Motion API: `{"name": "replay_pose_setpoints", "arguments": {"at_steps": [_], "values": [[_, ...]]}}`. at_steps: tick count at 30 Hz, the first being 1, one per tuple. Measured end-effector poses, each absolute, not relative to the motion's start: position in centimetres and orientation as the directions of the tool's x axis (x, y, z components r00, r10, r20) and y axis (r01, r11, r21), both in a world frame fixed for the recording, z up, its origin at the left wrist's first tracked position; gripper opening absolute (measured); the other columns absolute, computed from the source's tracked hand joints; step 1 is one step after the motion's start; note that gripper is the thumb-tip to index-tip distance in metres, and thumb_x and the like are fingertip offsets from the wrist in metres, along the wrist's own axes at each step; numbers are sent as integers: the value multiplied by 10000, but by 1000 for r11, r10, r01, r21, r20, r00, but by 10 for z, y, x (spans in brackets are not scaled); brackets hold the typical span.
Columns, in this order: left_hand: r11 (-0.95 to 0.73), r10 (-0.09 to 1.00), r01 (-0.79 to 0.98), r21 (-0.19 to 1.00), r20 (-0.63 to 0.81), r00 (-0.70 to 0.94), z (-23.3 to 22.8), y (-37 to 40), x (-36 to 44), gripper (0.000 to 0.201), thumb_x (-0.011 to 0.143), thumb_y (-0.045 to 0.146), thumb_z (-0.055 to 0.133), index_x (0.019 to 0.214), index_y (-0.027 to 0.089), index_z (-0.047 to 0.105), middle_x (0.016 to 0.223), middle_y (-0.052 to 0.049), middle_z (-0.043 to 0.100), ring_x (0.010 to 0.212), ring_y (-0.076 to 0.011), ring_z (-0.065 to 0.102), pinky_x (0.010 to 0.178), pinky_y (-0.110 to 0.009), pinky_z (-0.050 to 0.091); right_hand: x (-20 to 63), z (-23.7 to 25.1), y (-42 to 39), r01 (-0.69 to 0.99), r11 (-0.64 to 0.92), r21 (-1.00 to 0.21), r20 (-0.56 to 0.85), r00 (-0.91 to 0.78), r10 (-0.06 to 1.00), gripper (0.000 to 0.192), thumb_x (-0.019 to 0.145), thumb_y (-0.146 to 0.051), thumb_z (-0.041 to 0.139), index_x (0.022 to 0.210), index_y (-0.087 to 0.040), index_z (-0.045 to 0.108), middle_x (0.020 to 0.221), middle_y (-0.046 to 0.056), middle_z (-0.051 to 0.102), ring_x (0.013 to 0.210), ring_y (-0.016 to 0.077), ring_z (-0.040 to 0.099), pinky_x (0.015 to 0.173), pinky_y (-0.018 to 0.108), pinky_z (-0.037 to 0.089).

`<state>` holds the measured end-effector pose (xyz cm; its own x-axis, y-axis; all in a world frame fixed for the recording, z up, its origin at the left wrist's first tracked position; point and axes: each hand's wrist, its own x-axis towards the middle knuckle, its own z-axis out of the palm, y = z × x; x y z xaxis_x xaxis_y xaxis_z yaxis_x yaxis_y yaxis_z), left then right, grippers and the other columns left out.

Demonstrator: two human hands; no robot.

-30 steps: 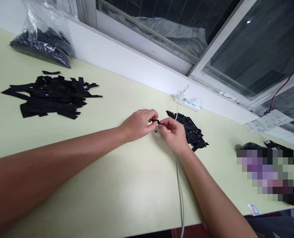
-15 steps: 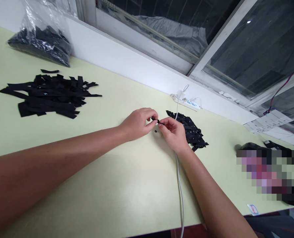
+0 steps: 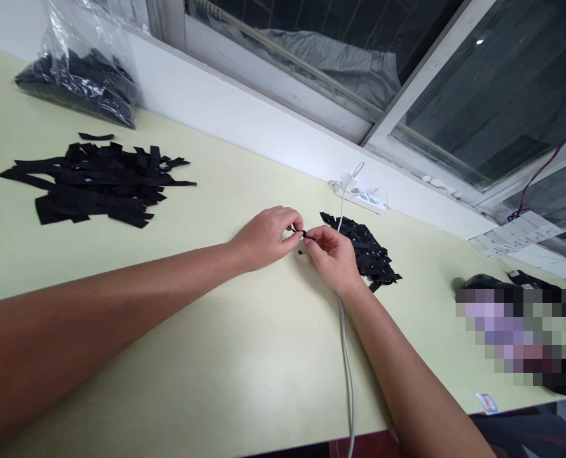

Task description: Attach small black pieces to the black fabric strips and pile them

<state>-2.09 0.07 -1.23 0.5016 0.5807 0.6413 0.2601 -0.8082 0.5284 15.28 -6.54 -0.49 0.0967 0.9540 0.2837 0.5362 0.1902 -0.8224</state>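
My left hand (image 3: 269, 236) and my right hand (image 3: 334, 257) meet above the table, each pinching one end of a small black strip (image 3: 304, 234). Most of the strip is hidden by the fingers. A tiny black ring-like piece (image 3: 300, 252) lies on the table just below the fingertips. Behind my right hand spreads a pile of short black strips (image 3: 371, 251) with small shiny spots. Farther off to the left is another pile of longer black fabric strips (image 3: 106, 184), with a single strip (image 3: 96, 137) lying apart above it.
A clear plastic bag (image 3: 80, 83) of black pieces stands at the back left. A white cable (image 3: 345, 356) runs under my right wrist from a power strip (image 3: 362, 198) by the wall. Dark items and a blurred patch (image 3: 507, 327) are at the right; a small label (image 3: 487, 403) lies near the edge.
Both hands stay in nearly the same place, still pinching the black strip; the left fingers have shifted very slightly. The piles have not moved.
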Motion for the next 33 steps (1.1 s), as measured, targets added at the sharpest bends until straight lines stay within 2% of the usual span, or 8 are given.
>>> {"name": "replay_pose_setpoints", "arguments": {"at_steps": [6,9,13,20,24,27,30,33], "values": [[-769,634,293,568,626,453,-12,3,-22,41,853,161,568,848,200,582,831,0,645,818,-171,594,745,-310,449,160,-7,-64,718,173,-674,350,105,931,190,832,-302,622,978,-199,688,879,30,702,769,168,636,666,287,471],[-696,718,347,629,597,357,-10,5,-23,10,852,194,588,844,200,592,831,-1,646,793,-171,588,717,-314,442,161,-7,-65,820,183,-542,307,-10,952,243,842,-327,660,1053,-217,710,1010,60,714,877,201,644,790,341,494],[-645,764,372,668,564,312,-7,6,-23,28,847,209,603,821,202,595,841,-4,660,782,-172,592,716,-318,444,156,-6,-67,880,242,-409,281,-131,951,133,886,-283,643,971,-248,739,1007,51,717,987,228,634,874,377,473],[-647,762,364,670,559,326,-6,3,-23,18,846,205,607,828,205,610,841,0,663,783,-167,591,708,-314,442,153,-7,-68,856,276,-437,306,-147,941,132,903,-194,596,926,-238,718,931,17,716,852,173,639,785,317,470],[-570,818,264,778,507,271,-6,10,-23,22,832,205,636,815,195,625,824,-1,672,749,-151,592,706,-299,462,157,-5,-68,837,285,-468,341,-126,932,156,911,-195,564,937,-226,715,938,22,719,791,155,626,766,298,472],[-479,874,164,862,452,178,-9,19,-23,31,813,198,657,808,184,630,815,-6,677,746,-144,598,728,-295,487,161,-1,-68,846,225,-484,359,-43,932,149,901,-231,573,934,-219,718,922,30,718,748,158,603,739,300,471],[-428,902,108,898,416,115,-12,26,-22,42,802,201,667,796,175,633,817,-13,680,764,-147,607,755,-304,504,162,0,-68,845,175,-505,328,1,945,146,890,-270,591,931,-219,721,910,34,720,709,158,585,702,300,469],[-415,908,88,905,406,107,-13,28,-21,44,795,202,667,789,172,636,814,-17,681,766,-147,608,757,-309,512,160,-1,-69,852,209,-480,319,-52,946,145,892,-280,598,927,-220,726,914,46,718,745,169,603,701,298,471]]}}
